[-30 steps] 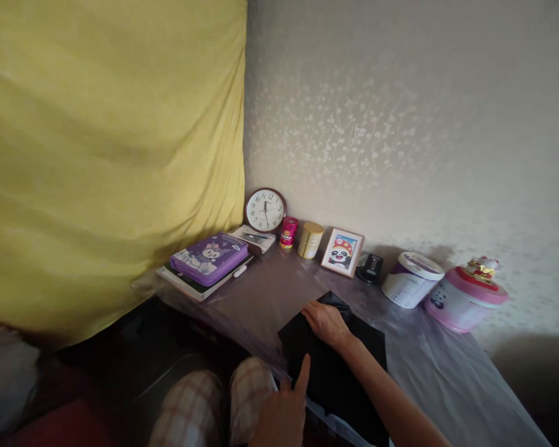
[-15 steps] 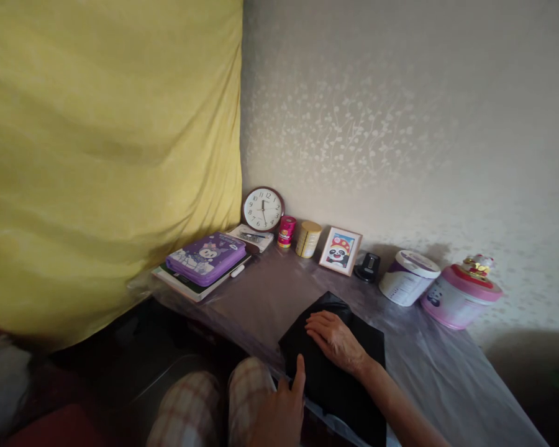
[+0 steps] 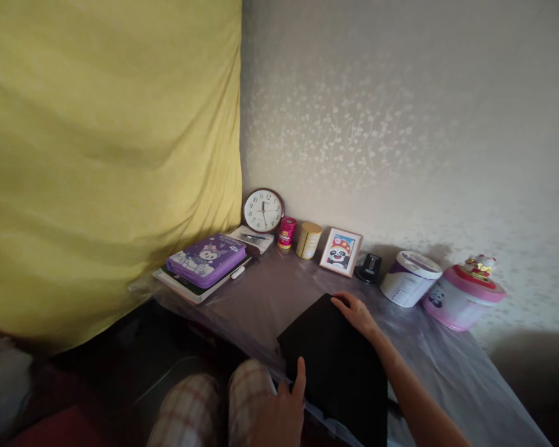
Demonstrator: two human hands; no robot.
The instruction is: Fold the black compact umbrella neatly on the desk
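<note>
A black, flat, cloth-like sheet lies on the near part of the table, reaching its front edge. My right hand rests at its far right corner, fingers bent over the edge and pressed on it. At the sheet's left edge is my left hand, with the index finger stretched out and the other fingers curled; what they hold, if anything, is hidden.
Purple case on books at the left of the table. Along the wall stand a clock, pink can, yellow tin, framed panda picture, black stapler-like object, white tub and pink-lidded tub.
My right hand has moved right and away from me, from the middle of the black sheet to its far corner. The sheet's far part now looks flatter. My left hand has barely moved.
</note>
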